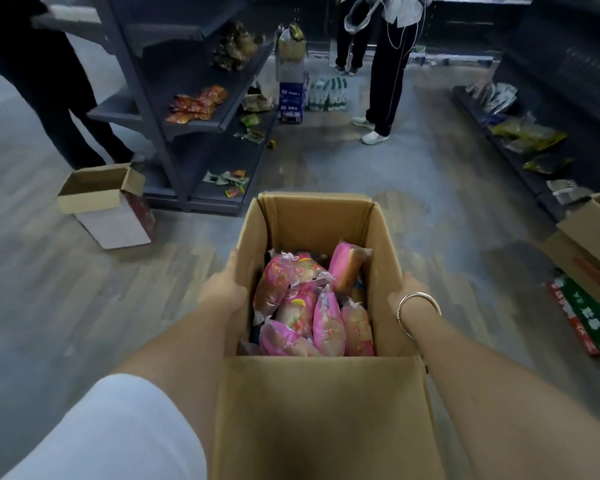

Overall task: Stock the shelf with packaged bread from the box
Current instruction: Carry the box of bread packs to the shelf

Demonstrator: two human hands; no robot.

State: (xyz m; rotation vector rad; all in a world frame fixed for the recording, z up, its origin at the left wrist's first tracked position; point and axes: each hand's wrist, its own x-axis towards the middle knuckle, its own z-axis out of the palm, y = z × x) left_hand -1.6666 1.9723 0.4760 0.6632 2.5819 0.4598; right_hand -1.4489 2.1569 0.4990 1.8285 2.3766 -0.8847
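I carry an open cardboard box (312, 410) in front of me, above the floor. Several pink-wrapped packaged breads (309, 306) lie piled inside it. My left hand (222, 292) presses flat on the box's left wall just below the rim, fingers stretched forward along the cardboard. Against the right wall presses my right hand (407, 289), a silver bangle on its wrist; its fingertips are hidden by the box. The dark metal shelf (194, 126) stands ahead on the left with snack packets on its tiers.
An empty carton (97, 192) lies on the floor left of the shelf. A person (49, 84) stands at far left; two others (388, 64) stand ahead. A low shelf (520, 157) with packets and another carton (593, 237) line the right side. Boxes and bags (291, 91) sit beyond the shelf.
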